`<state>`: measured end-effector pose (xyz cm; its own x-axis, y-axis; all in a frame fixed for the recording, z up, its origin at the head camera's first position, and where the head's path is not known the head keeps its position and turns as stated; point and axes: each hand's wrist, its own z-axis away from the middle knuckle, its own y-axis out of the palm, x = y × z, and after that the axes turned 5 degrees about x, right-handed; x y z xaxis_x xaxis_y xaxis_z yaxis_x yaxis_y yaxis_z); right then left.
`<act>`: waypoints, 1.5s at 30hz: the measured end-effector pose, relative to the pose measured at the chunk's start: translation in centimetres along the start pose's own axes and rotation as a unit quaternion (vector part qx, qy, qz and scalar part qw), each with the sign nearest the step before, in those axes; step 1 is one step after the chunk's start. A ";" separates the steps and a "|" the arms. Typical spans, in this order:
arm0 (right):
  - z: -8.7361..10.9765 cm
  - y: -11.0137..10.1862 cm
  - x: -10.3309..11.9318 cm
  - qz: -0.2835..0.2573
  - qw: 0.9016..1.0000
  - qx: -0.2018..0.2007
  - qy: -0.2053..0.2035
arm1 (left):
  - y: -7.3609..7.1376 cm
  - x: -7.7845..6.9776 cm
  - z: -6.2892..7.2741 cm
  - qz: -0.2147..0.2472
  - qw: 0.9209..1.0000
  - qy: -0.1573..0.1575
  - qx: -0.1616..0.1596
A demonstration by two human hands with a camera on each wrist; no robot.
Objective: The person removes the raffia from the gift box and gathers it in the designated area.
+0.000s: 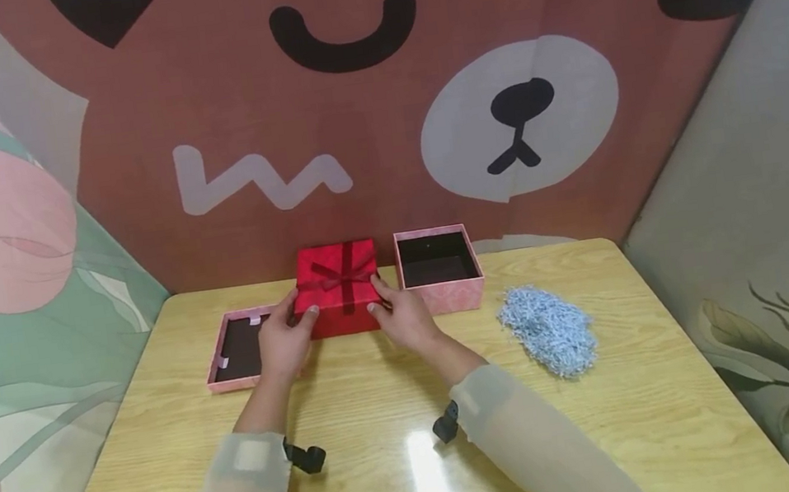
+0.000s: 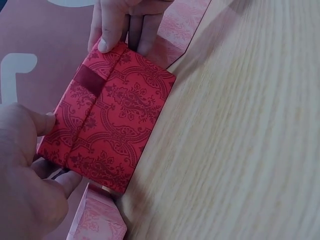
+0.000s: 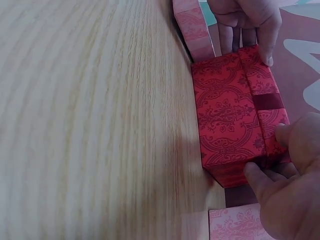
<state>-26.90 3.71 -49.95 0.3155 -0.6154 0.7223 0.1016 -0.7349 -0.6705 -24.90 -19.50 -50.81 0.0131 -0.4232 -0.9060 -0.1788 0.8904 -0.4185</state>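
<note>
A red gift box [image 1: 337,320] with a lid and a dark red ribbon bow [image 1: 342,278] stands at the back of the table. My left hand [image 1: 285,339] grips its left side, thumb at the front edge of the lid. On the opposite side my right hand [image 1: 405,315] holds it in the same way. The patterned front of the red box [image 2: 125,115] faces me in the left wrist view, with the lid's seam and a ribbon band [image 3: 268,101] visible in the right wrist view. The lid sits on the box.
Right of the red box is an open pink box [image 1: 453,296] with a dark inside. To the left lies a shallow pink lid [image 1: 237,354], dark side up, partly behind my left hand. A heap of light blue shredded paper [image 1: 548,330] rests farther right.
</note>
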 end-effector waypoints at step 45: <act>6.3 -1.4 -1.1 -0.001 0.999 0.002 -0.034 | -0.2 0.1 6.4 0.044 0.998 -0.045 0.023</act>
<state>-21.44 7.23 -50.92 0.3791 -0.5931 0.7103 0.1063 -0.7345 -0.6702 -18.55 -18.65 -51.26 0.0875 -0.3287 -0.9404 -0.1371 0.9310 -0.3382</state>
